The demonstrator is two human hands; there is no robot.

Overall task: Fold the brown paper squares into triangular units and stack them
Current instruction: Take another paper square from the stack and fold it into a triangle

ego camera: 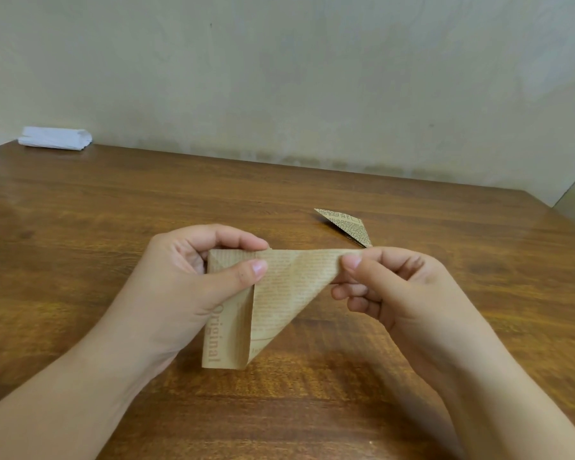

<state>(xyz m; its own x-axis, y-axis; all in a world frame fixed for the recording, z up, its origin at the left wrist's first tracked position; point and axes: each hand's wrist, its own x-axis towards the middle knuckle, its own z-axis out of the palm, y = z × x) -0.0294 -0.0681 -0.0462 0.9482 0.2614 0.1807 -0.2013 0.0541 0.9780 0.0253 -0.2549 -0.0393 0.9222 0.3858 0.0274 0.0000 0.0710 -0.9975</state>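
- Above the middle of the desk (80, 207), toward its near edge: brown printed paper (279, 293) held clear of the wood, part-folded, with a triangular flap on the right and a narrow strip hanging on the left that reads "Original"
- Left hand (193, 277) closed on the paper's upper left corner, thumb in front, fingers curled over the top edge
- Right hand (395, 287) pinching the paper's right tip between thumb and forefinger, other fingers curled in
- Likely step: shaping the second fold of one triangular unit
- To do it well: keep the top edge taut between both pinches, bring the left strip across to mirror the right flap, line up the edges along the centre fold before pressing, then set down on the desk and run a fingertip along the crease for a sharp line
- Risk, as a judgement: folding in the air may let the thin sheet skew, giving uneven flaps that stack badly
- Beyond the right hand, toward the far right of the desk: one folded triangular unit (349, 225) lying flat, well apart from the held paper; only one visible, so no real stack yet
- At the far left corner of the desk: white folded bundle (55, 138), material unclear
- No containers visible anywhere on the desk
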